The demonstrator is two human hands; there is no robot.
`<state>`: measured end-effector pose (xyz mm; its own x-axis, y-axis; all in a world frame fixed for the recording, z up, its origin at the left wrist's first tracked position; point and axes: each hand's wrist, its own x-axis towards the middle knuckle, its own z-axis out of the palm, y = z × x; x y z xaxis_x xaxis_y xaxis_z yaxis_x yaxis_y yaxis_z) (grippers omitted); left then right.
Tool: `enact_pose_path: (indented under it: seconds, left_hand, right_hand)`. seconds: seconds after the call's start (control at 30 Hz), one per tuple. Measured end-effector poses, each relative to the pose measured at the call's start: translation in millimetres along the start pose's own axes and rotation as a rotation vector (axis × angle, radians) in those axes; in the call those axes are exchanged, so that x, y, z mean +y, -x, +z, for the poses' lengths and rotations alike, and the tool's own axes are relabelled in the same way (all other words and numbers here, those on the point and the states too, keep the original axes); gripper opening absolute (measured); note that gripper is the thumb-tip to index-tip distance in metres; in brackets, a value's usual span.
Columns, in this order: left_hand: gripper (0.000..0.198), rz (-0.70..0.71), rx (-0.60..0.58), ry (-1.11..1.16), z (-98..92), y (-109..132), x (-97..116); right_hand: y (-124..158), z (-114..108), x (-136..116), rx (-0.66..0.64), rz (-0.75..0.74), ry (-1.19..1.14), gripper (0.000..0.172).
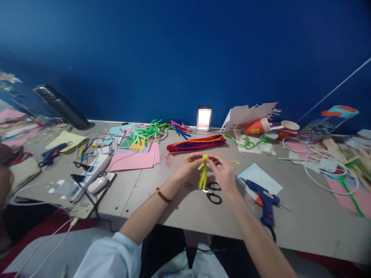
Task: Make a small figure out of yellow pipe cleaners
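Observation:
Both hands meet over the middle of the table around a yellow pipe-cleaner figure (203, 175), whose knotted top is pinched and whose several strands hang down. My left hand (191, 164) closes on its top from the left. From the other side, my right hand (222, 171) grips the same top with thumb and fingers. Black-handled scissors (214, 198) lie on the table just below, their blades partly behind the yellow strands. A short yellow scrap (235, 162) rests right of my right hand. Beyond the hands lies a bundle of red, orange and purple pipe cleaners (196, 144).
A blue glue gun (263, 199) lies on light blue paper (262, 178) at right. Pink sheets (135, 157), green pipe cleaners (152, 131), a power strip (95, 170) and a white mouse (97, 185) are at left. A lit phone (204, 119) stands against the blue wall.

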<state>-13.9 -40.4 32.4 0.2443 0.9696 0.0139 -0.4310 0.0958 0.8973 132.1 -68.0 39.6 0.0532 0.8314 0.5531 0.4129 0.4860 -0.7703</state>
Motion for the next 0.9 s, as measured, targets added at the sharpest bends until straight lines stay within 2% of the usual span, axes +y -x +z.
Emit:
enact_pose_path:
  seconds: [0.23,0.33,0.57,0.73,0.8,0.9]
  left_hand:
    - [0.027,0.052,0.011,-0.059,-3.8,-3.0,-6.6]
    - [0.027,0.046,0.031,-0.083,-4.2,-3.2,-7.3]
    - [0.028,0.055,0.041,-0.096,-0.6,-1.4,-2.9]
    - [0.028,0.119,0.035,-0.137,-0.7,-1.6,-5.4]
    - [0.025,0.166,0.030,-0.208,-1.8,-1.4,-5.4]
    - [0.020,0.269,0.038,-0.448,-4.7,-0.6,-2.9]
  right_hand:
    - [-0.6,2.8,4.5,-0.002,0.136,-0.099,0.020]
    - [-1.4,1.8,4.8,-0.024,0.092,-0.010,0.019]
    - [-0.8,0.5,9.3,0.033,-0.080,0.299,0.020]
    - [-1.4,-0.8,13.4,-0.007,-0.050,0.282,0.022]
    - [-2.0,-1.9,13.7,-0.034,-0.005,0.222,0.024]
    - [-2.4,-3.1,13.1,-0.050,0.070,0.143,0.026]
